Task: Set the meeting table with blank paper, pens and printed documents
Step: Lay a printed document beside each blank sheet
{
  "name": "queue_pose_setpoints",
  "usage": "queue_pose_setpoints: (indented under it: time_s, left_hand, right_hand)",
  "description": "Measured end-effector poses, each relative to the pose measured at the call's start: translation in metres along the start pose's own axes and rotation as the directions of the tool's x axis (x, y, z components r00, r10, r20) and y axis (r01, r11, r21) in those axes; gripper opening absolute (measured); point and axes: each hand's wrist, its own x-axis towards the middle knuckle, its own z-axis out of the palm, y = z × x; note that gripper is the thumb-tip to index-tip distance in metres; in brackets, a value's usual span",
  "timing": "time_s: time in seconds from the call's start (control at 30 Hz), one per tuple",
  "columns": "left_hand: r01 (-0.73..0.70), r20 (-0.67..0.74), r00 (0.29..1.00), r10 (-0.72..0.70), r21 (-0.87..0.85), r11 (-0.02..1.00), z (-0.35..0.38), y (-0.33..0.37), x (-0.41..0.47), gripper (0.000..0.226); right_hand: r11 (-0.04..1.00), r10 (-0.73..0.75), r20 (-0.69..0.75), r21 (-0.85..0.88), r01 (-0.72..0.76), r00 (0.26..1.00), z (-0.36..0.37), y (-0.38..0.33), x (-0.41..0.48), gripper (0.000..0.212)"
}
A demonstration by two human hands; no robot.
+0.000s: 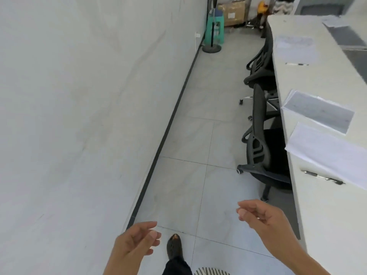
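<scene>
The long white meeting table [317,80] runs along the right. Near me on it lie a blank white sheet stack [327,153] with a pen [322,177] in front, and a printed document [317,111] just beyond. Farther along lie another set of papers [294,47] and a second pen [296,64]. More papers [333,21] lie at the far end. My left hand [137,241] and my right hand [260,217] hang over the floor with fingers loosely curled, holding nothing, both left of the table.
Two black office chairs [260,139] [262,62] are tucked against the table's left side. A white wall [79,116] bounds the aisle on the left. At the far end stand a green stool [214,26], a round stand base [211,49] and a cardboard box [232,12]. My shoe [174,247] is on the tiles.
</scene>
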Motion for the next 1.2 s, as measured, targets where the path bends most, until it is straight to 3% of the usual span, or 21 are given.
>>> queue_pose_setpoints:
  time_s: [0.23,0.37,0.5,0.63,0.97,1.07,1.2]
  left_hand:
    - [-0.140,0.241,0.965,0.103,0.143,0.980,-0.036,0.099,0.154,0.017]
    - [-0.180,0.411,0.907,0.086,0.196,0.964,-0.007,0.147,0.224,0.017]
    - [-0.204,0.524,0.850,0.057,0.228,0.952,0.034,0.179,0.284,0.018]
    - [-0.222,0.577,0.816,0.034,0.259,0.940,0.071,0.218,0.344,0.018]
    - [-0.244,0.581,0.813,0.035,0.285,0.927,0.130,0.326,0.490,0.019]
    - [-0.220,0.623,0.782,-0.026,0.314,0.923,0.153,0.347,0.534,0.018]
    - [-0.256,0.692,0.720,-0.049,0.331,0.908,0.189,0.382,0.602,0.018]
  right_hand:
    - [0.995,0.075,-0.262,0.078,-0.056,0.962,0.030,-0.041,0.064,0.017]
    - [0.983,0.162,-0.439,0.153,-0.103,0.884,0.024,-0.044,0.089,0.020]
    - [0.968,0.232,-0.523,0.203,-0.145,0.820,0.020,-0.043,0.130,0.017]
    - [0.961,0.259,-0.558,0.234,-0.149,0.788,0.008,-0.057,0.201,0.015]
    - [0.971,0.208,-0.524,0.209,-0.112,0.826,-0.058,-0.129,0.391,0.014]
    - [0.968,0.234,-0.569,0.214,-0.133,0.788,-0.070,-0.138,0.426,0.015]
    - [0.941,0.332,-0.656,0.285,-0.184,0.678,-0.074,-0.141,0.464,0.015]
